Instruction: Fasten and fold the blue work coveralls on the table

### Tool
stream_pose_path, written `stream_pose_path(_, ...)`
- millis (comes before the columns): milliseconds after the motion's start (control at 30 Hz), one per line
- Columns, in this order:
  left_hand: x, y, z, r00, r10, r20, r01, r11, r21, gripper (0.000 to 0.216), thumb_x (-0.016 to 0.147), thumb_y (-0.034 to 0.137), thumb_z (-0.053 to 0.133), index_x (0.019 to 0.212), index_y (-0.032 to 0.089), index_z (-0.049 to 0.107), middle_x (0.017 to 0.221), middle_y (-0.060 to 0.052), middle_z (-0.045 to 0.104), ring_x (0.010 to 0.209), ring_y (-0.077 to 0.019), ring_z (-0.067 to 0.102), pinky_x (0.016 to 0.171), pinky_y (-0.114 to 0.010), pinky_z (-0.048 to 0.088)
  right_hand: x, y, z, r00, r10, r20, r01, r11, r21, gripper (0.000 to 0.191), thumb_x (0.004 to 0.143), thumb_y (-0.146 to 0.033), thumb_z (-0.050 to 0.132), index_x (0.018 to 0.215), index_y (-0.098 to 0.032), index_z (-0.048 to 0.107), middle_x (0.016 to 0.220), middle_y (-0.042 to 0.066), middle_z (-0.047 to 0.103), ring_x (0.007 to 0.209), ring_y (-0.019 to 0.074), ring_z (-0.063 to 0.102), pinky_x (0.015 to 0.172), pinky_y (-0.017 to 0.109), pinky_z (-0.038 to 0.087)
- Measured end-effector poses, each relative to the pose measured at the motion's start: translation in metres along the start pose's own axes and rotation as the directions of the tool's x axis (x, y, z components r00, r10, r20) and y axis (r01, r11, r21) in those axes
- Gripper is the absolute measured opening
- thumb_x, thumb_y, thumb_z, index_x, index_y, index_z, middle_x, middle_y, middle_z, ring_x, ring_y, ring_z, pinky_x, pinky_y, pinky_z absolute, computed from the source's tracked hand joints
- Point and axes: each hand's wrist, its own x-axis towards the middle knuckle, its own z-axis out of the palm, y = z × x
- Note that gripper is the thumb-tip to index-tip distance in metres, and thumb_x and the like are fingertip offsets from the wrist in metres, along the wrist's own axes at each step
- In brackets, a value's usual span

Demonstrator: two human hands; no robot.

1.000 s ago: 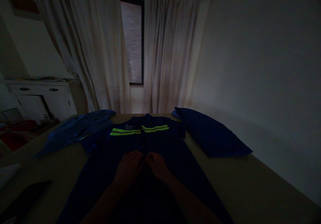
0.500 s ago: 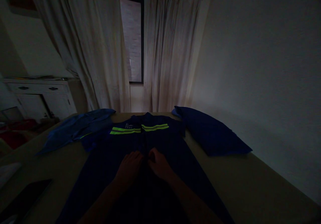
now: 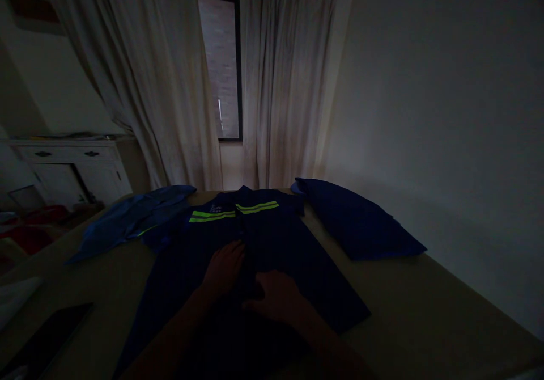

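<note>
A dark blue short-sleeved work shirt (image 3: 276,232) lies front up, its collar toward the window. Yellow-green reflective strips (image 3: 257,207) cross its chest, with a small pale logo above the left one. My left hand (image 3: 225,265) rests on the shirt just left of its front opening, fingers laid out over the cloth. Lower and to the right, my right hand (image 3: 278,296) is over the shirt with thumb and fingers apart, nothing visible between them. Darkness hides the cloth below my hands.
Folded dark blue clothing (image 3: 352,221) lies to the right, near the wall. Lighter blue clothing (image 3: 127,218) lies left of the shirt. A dark flat object (image 3: 51,334) and a white item (image 3: 17,298) are at the table's (image 3: 425,317) near left.
My right hand has come away from the front opening, moved nearer and opened. The shirt's right side has shifted, and its lower right corner now shows. My left hand stays on the cloth.
</note>
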Motion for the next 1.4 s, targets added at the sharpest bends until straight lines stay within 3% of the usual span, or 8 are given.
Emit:
stream_pose_path(133,-0.014,0.015,-0.002,0.999,-0.053,-0.002,0.053,0.998,-0.015,0.025,0.101,0.02,0.04,0.107,0.021,0.064,0.11,-0.008,0.068,0.102,-0.0229,0.062,0.094,-0.037,0.045,0.004,0.001,0.012,0.999,0.015,-0.038,-0.018,0.997,-0.077,0.032,0.082,-0.047,0.064,0.098,-0.02,0.07,0.101,0.015,0.072,0.088,0.0322,0.071,0.071,0.039,0.05)
stream_pose_path(233,-0.035,0.015,0.001,0.998,-0.051,0.035,0.055,0.991,-0.126,0.022,0.1,0.022,0.041,0.097,0.022,0.062,0.099,-0.006,0.066,0.093,-0.0216,0.061,0.089,-0.035,0.045,0.003,-0.004,0.015,0.997,-0.011,-0.079,0.006,0.998,-0.062,0.035,0.083,-0.048,0.061,0.1,-0.019,0.07,0.109,0.017,0.069,0.096,0.0333,0.069,0.078,0.042,0.052)
stream_pose_path(433,-0.045,0.01,-0.012,0.989,0.074,0.128,-0.024,0.934,-0.356,0.024,0.096,0.017,0.047,0.104,0.025,0.068,0.109,-0.005,0.067,0.102,-0.0199,0.061,0.093,-0.035,0.044,0.002,-0.008,0.013,0.998,0.019,-0.052,-0.024,0.996,-0.084,0.032,0.084,-0.04,0.058,0.104,-0.018,0.07,0.113,0.018,0.068,0.096,0.0348,0.07,0.076,0.043,0.053)
stream_pose_path(600,-0.042,0.015,-0.023,0.978,0.143,0.152,-0.092,0.949,-0.303,0.019,0.094,0.015,0.054,0.099,0.025,0.069,0.104,-0.002,0.067,0.1,-0.0199,0.06,0.09,-0.035,0.042,0.008,0.0,0.01,0.995,0.082,-0.064,-0.084,0.996,-0.031,0.022,0.083,-0.037,0.06,0.088,-0.019,0.072,0.097,0.014,0.073,0.087,0.0307,0.072,0.071,0.037,0.05)
stream_pose_path(767,-0.044,0.014,-0.023,0.97,0.165,0.179,-0.098,0.939,-0.33,0.014,0.096,0.02,0.054,0.095,0.024,0.068,0.105,-0.003,0.066,0.1,-0.0197,0.059,0.091,-0.035,0.041,0.007,0.002,0.009,0.999,0.012,-0.032,-0.012,1.0,0.012,0.044,0.076,-0.062,0.066,0.09,-0.021,0.072,0.095,0.012,0.072,0.082,0.0297,0.071,0.066,0.036,0.049)
stream_pose_path(1067,-0.047,0.014,-0.025,0.975,0.191,0.117,-0.142,0.932,-0.334,0.011,0.09,0.015,0.054,0.091,0.022,0.063,0.099,-0.004,0.065,0.096,-0.0207,0.058,0.088,-0.035,0.042,0.007,-0.003,0.012,0.999,0.0,-0.038,-0.003,0.996,-0.084,0.035,0.081,-0.045,0.057,0.096,-0.018,0.072,0.099,0.015,0.073,0.086,0.0314,0.072,0.071,0.038,0.053)
stream_pose_path(1267,-0.047,0.014,-0.021,0.959,0.23,0.165,-0.149,0.905,-0.398,0.02,0.09,0.02,0.059,0.108,0.025,0.068,0.112,-0.005,0.066,0.106,-0.0223,0.058,0.094,-0.037,0.042,0.01,-0.004,0.011,0.998,0.045,-0.033,-0.048,0.993,-0.105,0.038,0.09,-0.041,0.048,0.1,-0.014,0.073,0.107,0.018,0.073,0.096,0.0342,0.073,0.079,0.041,0.055)
stream_pose_path(1400,-0.045,0.013,-0.012,0.959,0.214,0.185,-0.101,0.871,-0.48,0.015,0.091,0.017,0.056,0.1,0.022,0.067,0.109,-0.005,0.065,0.103,-0.0206,0.058,0.092,-0.034,0.043,0.009,-0.005,0.012,0.999,0.017,-0.04,-0.021,0.993,-0.117,0.04,0.094,-0.043,0.045,0.102,-0.015,0.073,0.108,0.017,0.073,0.095,0.0333,0.073,0.078,0.041,0.055)
